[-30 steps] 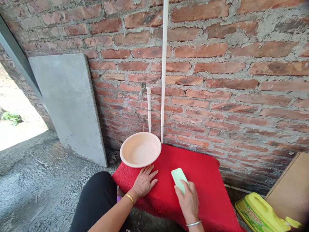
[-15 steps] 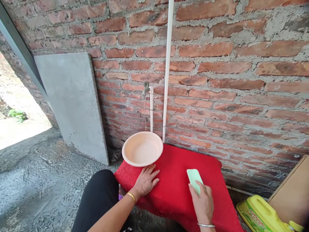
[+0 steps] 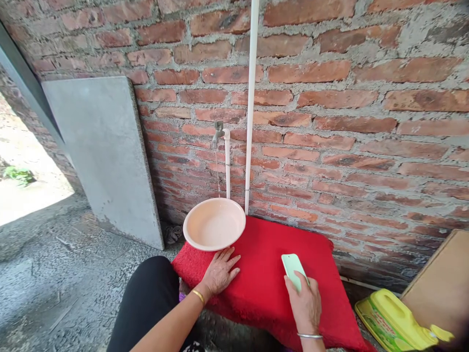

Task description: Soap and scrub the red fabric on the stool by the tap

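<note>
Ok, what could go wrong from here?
The basin sits at the left end of the red cloth, so if the right hand, gripping the green block, drags the cloth, the basin could shift. Water from the tap falls near the basin's far rim, so some might splash or miss.

Mint-green oblong object on spread red cloth
</note>
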A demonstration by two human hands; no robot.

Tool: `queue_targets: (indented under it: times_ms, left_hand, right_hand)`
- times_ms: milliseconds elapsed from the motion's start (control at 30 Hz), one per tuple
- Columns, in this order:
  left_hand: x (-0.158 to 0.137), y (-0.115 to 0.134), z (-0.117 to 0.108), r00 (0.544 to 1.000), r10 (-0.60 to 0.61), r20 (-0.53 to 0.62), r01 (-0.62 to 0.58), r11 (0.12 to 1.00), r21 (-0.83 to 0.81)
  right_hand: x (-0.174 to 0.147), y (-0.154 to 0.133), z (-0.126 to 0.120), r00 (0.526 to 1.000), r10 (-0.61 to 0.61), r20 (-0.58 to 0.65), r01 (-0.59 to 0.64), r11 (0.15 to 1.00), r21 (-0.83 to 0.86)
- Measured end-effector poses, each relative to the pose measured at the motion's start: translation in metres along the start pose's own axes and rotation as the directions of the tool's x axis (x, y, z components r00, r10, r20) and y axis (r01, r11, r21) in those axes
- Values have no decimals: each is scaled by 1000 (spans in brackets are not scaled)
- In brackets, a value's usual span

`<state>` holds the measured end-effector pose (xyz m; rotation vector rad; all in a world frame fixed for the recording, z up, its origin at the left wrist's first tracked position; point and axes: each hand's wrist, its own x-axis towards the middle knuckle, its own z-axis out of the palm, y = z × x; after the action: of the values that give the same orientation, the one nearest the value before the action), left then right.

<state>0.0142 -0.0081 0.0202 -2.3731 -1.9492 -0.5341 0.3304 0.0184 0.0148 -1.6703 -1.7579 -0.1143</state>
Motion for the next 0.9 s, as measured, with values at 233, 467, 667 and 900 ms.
queue_targets:
  times_ms: [233, 467, 667, 900]
  left_hand:
    - [-2, -3, 2, 1000, 22, -20, -22, 1000, 17]
    - [-1, -2, 1, 1000, 11, -10, -11, 1000, 2]
    - [-1, -1, -1, 1000, 10, -1, -10, 1000, 8]
    - [0, 0, -2, 1000, 15, 1, -15, 1000, 9]
  right_hand:
    - [-33, -73, 22, 959, -256, 119, 234, 957, 170]
    - [-14, -25, 12, 995, -94, 38, 92, 995, 47]
    - [-21, -48, 13, 987, -157, 42, 152, 983, 106]
    - [-39, -80, 22, 952, -270, 147, 248, 957, 148]
